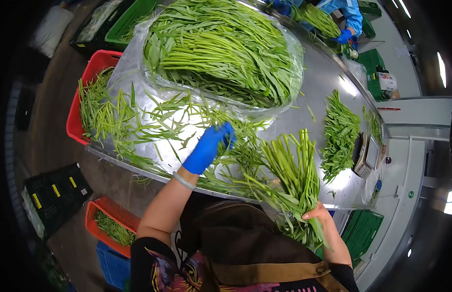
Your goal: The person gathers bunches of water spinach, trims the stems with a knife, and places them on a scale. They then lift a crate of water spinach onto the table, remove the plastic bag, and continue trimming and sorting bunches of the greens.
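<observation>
My right hand (319,217), bare, is closed round the leafy lower part of a bunch of long-stemmed greens like water spinach (296,170). The cut stem ends point away from me, over the steel table. My left hand (214,146), in a blue glove, is over loose trimmed stems and leaves (245,146) to the left of the bunch. Its fingers are curled, with bits of green at them; what they grip is partly hidden. Beyond it, a large heap of the same greens (221,53) lies in an opened clear plastic bag (296,53).
A red crate (72,117) with trimmings stands at the table's left end. Another bundle (339,138) lies to the right, beside a scale (367,155). Across the steel table (313,104), a co-worker's blue-gloved hand (343,36) holds greens. An orange crate (114,214) stands on the floor.
</observation>
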Motion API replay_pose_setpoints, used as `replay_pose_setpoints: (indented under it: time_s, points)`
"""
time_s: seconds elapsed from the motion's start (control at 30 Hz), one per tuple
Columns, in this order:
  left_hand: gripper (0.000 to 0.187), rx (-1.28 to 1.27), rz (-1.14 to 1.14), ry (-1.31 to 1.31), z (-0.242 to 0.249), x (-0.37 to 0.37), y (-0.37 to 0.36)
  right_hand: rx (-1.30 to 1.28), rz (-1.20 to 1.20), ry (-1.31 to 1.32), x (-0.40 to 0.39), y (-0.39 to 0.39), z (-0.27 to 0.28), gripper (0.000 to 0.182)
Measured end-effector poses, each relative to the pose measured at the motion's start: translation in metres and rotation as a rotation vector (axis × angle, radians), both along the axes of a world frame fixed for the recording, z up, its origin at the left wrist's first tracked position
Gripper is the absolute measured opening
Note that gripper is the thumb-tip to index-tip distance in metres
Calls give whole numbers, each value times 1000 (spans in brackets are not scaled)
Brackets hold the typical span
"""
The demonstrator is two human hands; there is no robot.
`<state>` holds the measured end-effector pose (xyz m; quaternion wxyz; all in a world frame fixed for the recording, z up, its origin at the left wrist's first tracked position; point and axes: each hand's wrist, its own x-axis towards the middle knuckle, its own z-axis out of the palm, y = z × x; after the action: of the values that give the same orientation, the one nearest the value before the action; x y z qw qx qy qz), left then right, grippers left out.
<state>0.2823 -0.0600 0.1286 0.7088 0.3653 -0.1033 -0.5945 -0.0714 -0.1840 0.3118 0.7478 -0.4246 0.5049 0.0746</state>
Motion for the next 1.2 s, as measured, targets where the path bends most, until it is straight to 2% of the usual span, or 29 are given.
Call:
replay_pose_setpoints:
  time_s: [0.07, 0.13, 0.17, 0.2, 0.27, 0.3, 0.33, 0.37, 0.4, 0.47, 0.53, 0.57, 0.63, 0.67, 0.7, 0.73, 0.8, 0.87, 0.93, 0.97, 1.07, 1.1, 1.13, 1.17, 1.2]
  points:
    - [38, -227, -212, 201, -9, -29, -2, -24, 154, -12, 0, -6, -4, 100]
    - [51, -377, -202, -692, 3, -58, -11, -34, 265, -69, 12, -6, -6, 97]
    - [51, -309, -283, -108, 15, -64, -9, -71, 353, -62, 23, -6, 4, 84]
    - [50, -173, -239, 482, 39, -66, -7, -89, 427, -54, 25, -9, 6, 81]
    - [43, -42, -107, 342, 55, -52, -15, -124, 574, -38, 25, -16, 10, 74]
    - [37, -188, -71, 555, 15, -33, -8, -132, 606, -15, 28, -18, 18, 70]
    - [29, 17, 261, 679, 35, -17, -17, -161, 618, 1, 27, -18, 24, 69]
    - [26, -148, 304, 748, 11, 15, -6, -193, 631, 13, 26, -19, 28, 68]
    - [25, -455, 194, 597, -5, 41, 1, -227, 644, 24, 27, -19, 32, 66]
    - [28, -229, 133, 295, -16, 54, 20, -268, 712, 61, 32, -20, 42, 63]
    - [43, -18, -75, 81, 12, 30, 18, -335, 795, 72, 38, -20, 43, 62]
    - [53, -93, -267, 68, 42, 16, 19, -399, 855, 20, 40, -21, 39, 63]
    - [59, -301, -421, -293, 52, -19, 17, -538, 990, 67, 55, -17, 41, 64]
    - [52, -180, -469, 125, 67, -31, 20, -608, 1057, 96, 62, -13, 45, 64]
    - [45, -104, -480, 1, 65, -28, 21, -692, 1090, 137, 66, -9, 48, 58]
    - [39, -29, -487, -122, 61, -22, 23, -774, 1116, 134, 70, -4, 53, 60]
    - [28, -159, -124, -1221, 47, -3, 30, -940, 1166, 124, 77, 5, 63, 65]
    - [28, -128, 303, 510, 0, 24, 40, -1100, 1207, 104, 78, 7, 70, 70]
    - [29, -86, 385, 333, -4, 53, 56, -1241, 1239, 84, 77, 7, 72, 75]
    - [27, -79, 290, 166, -3, 57, 64, -1277, 1274, 101, 75, 8, 72, 76]
    - [23, 329, -96, -374, 44, 35, 52, -1354, 1357, 123, 74, 11, 72, 76]
    - [20, 121, -79, -347, 23, 20, 54, -1367, 1365, 112, 76, 11, 71, 76]
    - [24, 86, -165, -304, 38, 6, 47, -1379, 1374, 102, 78, 12, 71, 76]
    - [34, 169, -312, -654, 72, -3, 39, -1383, 1387, 94, 81, 13, 71, 76]
    - [39, 20, -241, -896, 66, -22, 37, -1386, 1400, 87, 82, 14, 72, 76]
